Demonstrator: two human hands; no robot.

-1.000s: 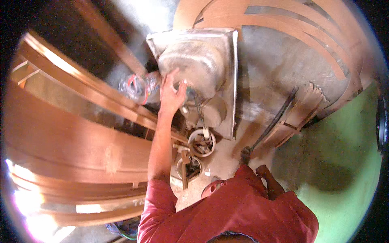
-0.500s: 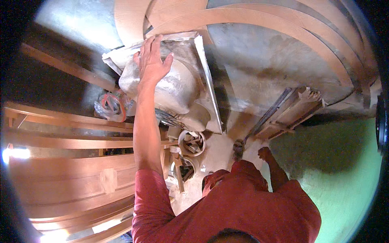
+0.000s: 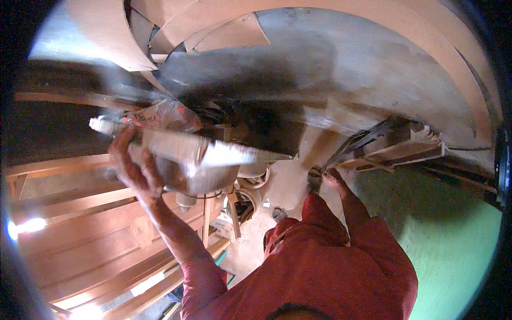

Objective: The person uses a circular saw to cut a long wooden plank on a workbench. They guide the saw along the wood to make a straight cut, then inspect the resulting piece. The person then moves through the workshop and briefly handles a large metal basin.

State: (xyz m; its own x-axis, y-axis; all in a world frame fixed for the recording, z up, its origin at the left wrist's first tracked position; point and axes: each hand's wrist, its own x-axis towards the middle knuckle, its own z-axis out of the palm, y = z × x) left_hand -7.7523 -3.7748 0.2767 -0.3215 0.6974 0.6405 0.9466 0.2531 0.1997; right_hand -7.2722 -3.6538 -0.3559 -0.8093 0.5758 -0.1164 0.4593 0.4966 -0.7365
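Observation:
Tilted in front of me is a dusty sink (image 3: 205, 178) with a pale, flat rim, rounded bowl and a drain fitting below. It is blurred by motion. My left hand (image 3: 136, 168) grips the rim at its left end, fingers over the edge and thumb on the near side. Low on the right, my right hand (image 3: 332, 178) is curled, beside the end of a long narrow wooden piece (image 3: 394, 152) leaning at the wall. I see nothing in it, though its fingers show only partly. Behind the sink lies a clear plastic bag (image 3: 168, 114) with red marks.
Wooden door panels (image 3: 90, 229) are stacked at the left. Round buckets (image 3: 246, 205) with wood scraps stand on the floor near my feet. Large curved boards (image 3: 320, 13) lean along the grey wall (image 3: 298, 58). A green wall (image 3: 453, 250) rises at the right.
The sink has swung down and left, away from the wall, its rim now nearly edge-on. My left hand moved down and left with it. My right hand rose slightly to the left.

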